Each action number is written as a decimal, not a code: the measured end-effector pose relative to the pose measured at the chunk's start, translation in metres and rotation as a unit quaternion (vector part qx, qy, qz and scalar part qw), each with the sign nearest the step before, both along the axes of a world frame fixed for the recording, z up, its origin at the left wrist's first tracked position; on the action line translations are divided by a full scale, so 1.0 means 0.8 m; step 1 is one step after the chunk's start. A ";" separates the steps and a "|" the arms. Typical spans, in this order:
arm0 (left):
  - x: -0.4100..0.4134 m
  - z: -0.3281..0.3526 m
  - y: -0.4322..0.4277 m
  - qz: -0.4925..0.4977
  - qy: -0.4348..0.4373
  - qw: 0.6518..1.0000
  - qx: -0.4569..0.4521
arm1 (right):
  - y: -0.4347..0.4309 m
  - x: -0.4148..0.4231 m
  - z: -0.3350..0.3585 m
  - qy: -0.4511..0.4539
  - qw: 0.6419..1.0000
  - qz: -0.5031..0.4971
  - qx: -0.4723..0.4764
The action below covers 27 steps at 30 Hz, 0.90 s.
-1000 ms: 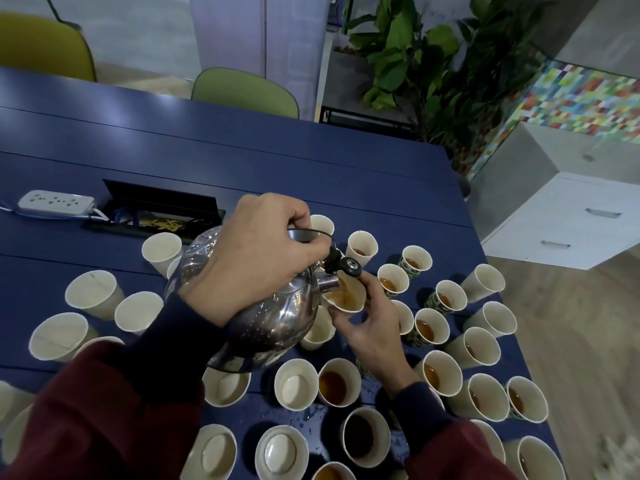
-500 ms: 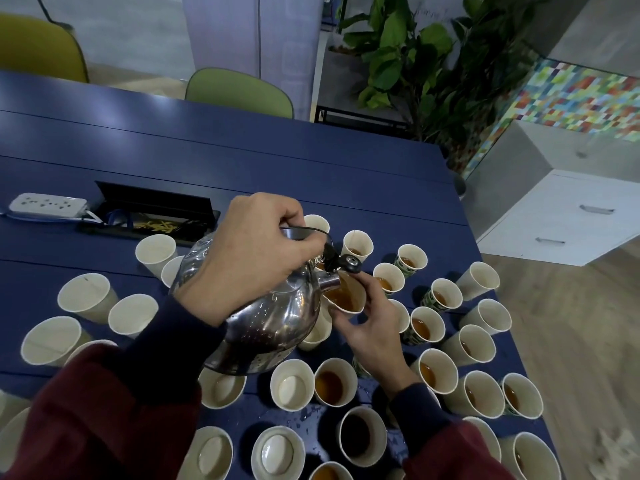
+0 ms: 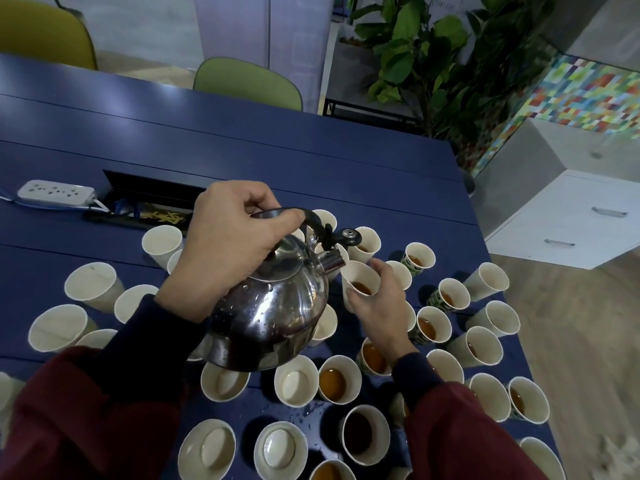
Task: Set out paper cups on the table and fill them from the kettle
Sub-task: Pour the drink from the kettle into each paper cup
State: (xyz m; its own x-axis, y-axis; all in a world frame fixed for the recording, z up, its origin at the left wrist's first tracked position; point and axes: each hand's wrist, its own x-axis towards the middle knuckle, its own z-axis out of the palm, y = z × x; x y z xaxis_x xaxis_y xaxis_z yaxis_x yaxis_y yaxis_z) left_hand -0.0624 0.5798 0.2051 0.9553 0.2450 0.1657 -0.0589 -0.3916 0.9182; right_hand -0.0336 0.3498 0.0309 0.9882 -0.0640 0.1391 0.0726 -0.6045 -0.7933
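Left hand (image 3: pixel 228 244) holds the kettle (image 3: pixel 273 317) clear of the counter (image 3: pixel 277 150), its fingers (image 3: pixel 256 199) clenched round the black handle (image 3: pixel 304 214) at the top. Grip sits high, probably so the body swings under it and tilts by wrist alone. Right hand (image 3: pixel 377 306) has a cup (image 3: pixel 360 282) lifted off the counter, fingers wrapped round its wall, rim tipped toward the spout (image 3: pixel 332 259) and just beside it. Bringing the cup to the spout likely shortens the fall and spares the crowded neighbours. Brown liquid lies low in this cup; no stream can be made out, so whether it is flowing cannot be told. Judgement: cup part filled, pour mid-step. Filled cups (image 3: pixel 429 329) cluster at the right and near edge; empty cups (image 3: pixel 57 327) stand at the left and under the kettle, so the work seems to run right to left, roughly half done. Cups stand close, several touching, and a low kettle base could knock one. Droplets (image 3: pixel 304 410) on the counter between the near cups mark a small spill. Counter is dark blue, planked, matte with soft glare. A white power strip (image 3: pixel 55 192) lies at the far left beside an open cable well (image 3: pixel 149 199). Beyond it: two green-yellow chairs (image 3: pixel 246 83), a large leafy plant (image 3: pixel 433 57), a white drawer cabinet (image 3: pixel 568 220) under a multicoloured mosaic panel (image 3: pixel 588 95), pale wood floor (image 3: pixel 571 341).
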 end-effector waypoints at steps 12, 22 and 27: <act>-0.005 -0.013 0.028 0.004 0.016 1.000 0.012 | 0.005 0.013 -0.039 0.102 0.982 0.067 -0.144; -0.019 -0.021 0.031 -0.007 0.025 0.999 0.036 | 0.028 -0.038 -0.002 0.010 0.959 0.129 -0.252; -0.025 -0.021 0.031 -0.008 0.024 0.999 0.041 | 0.050 -0.050 -0.001 0.144 0.920 0.153 -0.331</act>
